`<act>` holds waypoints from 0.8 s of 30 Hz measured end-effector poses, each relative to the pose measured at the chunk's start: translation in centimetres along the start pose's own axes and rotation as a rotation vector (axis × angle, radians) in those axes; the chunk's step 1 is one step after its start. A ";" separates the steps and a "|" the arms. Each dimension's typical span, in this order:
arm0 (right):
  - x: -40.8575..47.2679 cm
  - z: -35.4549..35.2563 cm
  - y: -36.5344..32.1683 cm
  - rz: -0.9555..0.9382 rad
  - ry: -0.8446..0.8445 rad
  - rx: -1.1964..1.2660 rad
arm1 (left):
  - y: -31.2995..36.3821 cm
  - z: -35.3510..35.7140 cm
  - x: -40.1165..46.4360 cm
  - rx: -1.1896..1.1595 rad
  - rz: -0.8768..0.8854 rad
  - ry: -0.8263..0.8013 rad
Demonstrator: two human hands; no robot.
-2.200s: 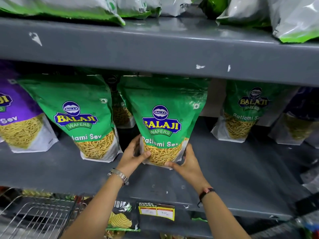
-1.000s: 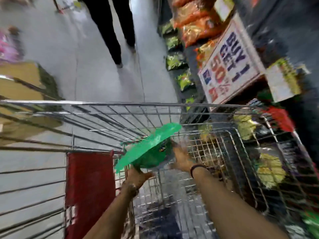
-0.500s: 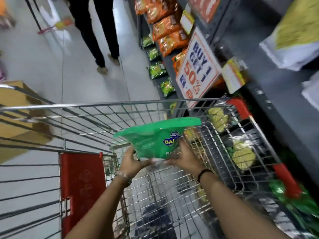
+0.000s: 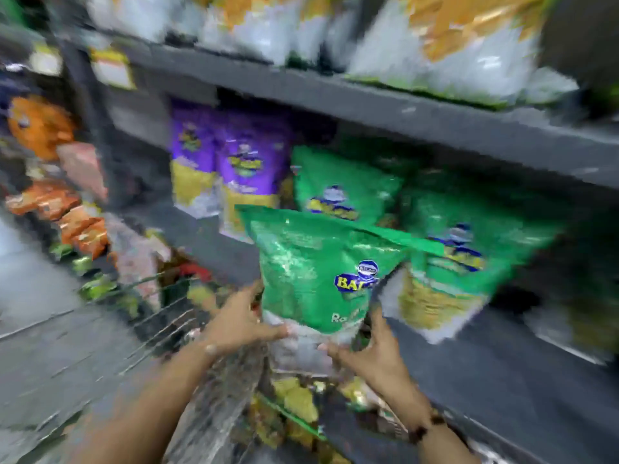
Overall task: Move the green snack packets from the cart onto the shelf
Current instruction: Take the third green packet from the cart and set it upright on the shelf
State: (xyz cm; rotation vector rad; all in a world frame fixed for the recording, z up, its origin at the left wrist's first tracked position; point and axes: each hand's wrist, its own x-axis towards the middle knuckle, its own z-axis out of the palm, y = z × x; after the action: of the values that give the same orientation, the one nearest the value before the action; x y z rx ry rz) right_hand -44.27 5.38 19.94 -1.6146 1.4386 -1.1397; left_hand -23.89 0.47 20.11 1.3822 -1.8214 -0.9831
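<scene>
**Q:** Green snack packet [image 4: 311,272], where is it?

**A:** Held upright in front of the grey shelf [image 4: 485,373], near its front edge, above the cart [image 4: 157,316]. Whether its base touches the shelf board I cannot tell; the bottom of the pack is smeared by motion blur. The logo reads only "BAL" before the print is cut off by a fold.

**Q:** Start with the biggest things.

**A:** The shelf unit fills most of the view. An upper board [image 4: 402,105] carries pale packs with yellow contents [image 4: 469,38], cropped at the top edge. On the board below stand two purple packets [image 4: 248,162] at the left and, to their right, two more green packets, one behind [image 4: 338,185] the held one and one just to its right [image 4: 462,252]. All their labels are too blurred to read.

**Q:** And the cart?

**A:** Only wire bars show, low and left of centre, streaked by blur. Yellowish packs [image 4: 298,400] lie below the hands; whether they are inside the cart is unclear. Orange packs [image 4: 80,226] sit further down the aisle at the left.

**Q:** The hands?

**A:** Both grip the held packet low down. The left hand [image 4: 241,323] presses its lower left side, the right hand [image 4: 375,353] its lower right corner from beneath. They are apart, with the pack between them. A dark band [image 4: 425,426] circles the right wrist; something pale at the left wrist [image 4: 211,349] is too blurred to name.
</scene>
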 end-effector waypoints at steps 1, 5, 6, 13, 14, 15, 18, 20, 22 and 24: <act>-1.1 -2.6 0.5 0.023 0.057 -0.016 | 1.9 2.1 0.7 0.011 0.065 -0.029; -6.1 -12.3 2.8 0.122 0.314 -0.079 | 9.0 11.4 3.4 0.006 0.198 -0.230; -7.0 -14.3 3.6 0.135 0.354 -0.075 | 10.8 13.3 3.6 -0.041 0.200 -0.278; -9.2 -24.6 8.7 0.173 0.556 -0.067 | 17.5 26.2 6.8 -0.205 0.247 -0.436; -8.9 -25.3 9.4 0.185 0.552 -0.054 | 17.8 27.3 7.1 -0.197 0.225 -0.442; -8.6 -25.8 10.3 0.199 0.539 -0.048 | 17.8 28.4 7.5 -0.205 0.207 -0.460; -7.8 -27.0 12.8 0.226 0.500 0.039 | 16.8 30.9 8.5 -0.249 0.134 -0.498; -7.8 -27.7 13.6 0.258 0.464 0.082 | 16.5 31.5 8.6 -0.275 0.119 -0.475; -7.9 -28.2 13.8 0.270 0.433 0.116 | 16.1 31.6 8.4 -0.290 0.139 -0.397; -8.0 -28.5 14.3 0.270 0.447 0.204 | 15.0 32.0 7.6 -0.279 0.150 -0.256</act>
State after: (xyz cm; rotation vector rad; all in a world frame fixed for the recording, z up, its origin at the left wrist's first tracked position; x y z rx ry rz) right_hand -76.10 12.83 16.51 -1.0259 1.6902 -1.4880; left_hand -59.93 1.44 16.87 0.9735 -1.8524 -1.3241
